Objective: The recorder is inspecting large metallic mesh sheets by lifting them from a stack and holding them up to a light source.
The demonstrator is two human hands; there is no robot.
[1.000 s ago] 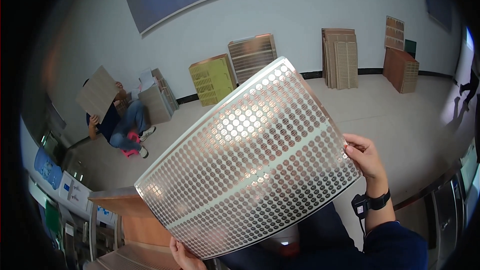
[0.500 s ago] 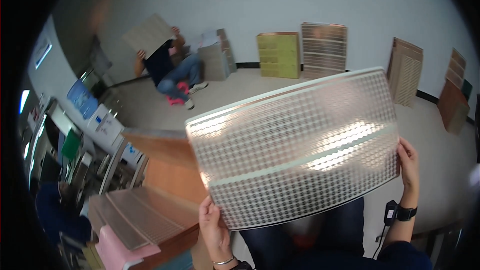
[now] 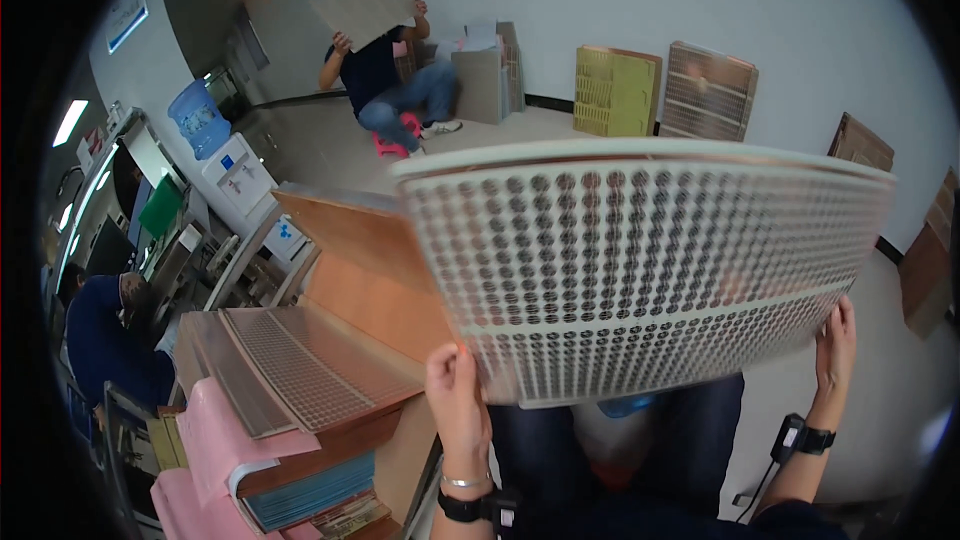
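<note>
Before me I hold a large thin circuit board panel (image 3: 640,260), pale-edged and covered with rows of dark round dots, with a plain pale strip across its lower part. It is tilted and bows a little. At its lower left corner my left hand (image 3: 458,395) grips the edge, thumb upward. My right hand (image 3: 836,350) holds the right edge near the lower corner. To the left, a similar dotted panel (image 3: 300,365) lies on a stack, close to my left hand. My legs are below the held panel, partly hidden by it.
Beside me stand an orange-brown board (image 3: 370,290), pink sheets (image 3: 205,430) and a blue stack (image 3: 310,490). Across the room a person (image 3: 375,70) on a pink stool lifts another panel. Green-yellow panels (image 3: 615,90) lean on the wall; a water dispenser (image 3: 240,175) stands left.
The panel has tilted, so its bright copper glare is gone and its dots show plainly. My view has shifted left, with both hands still on the panel.
</note>
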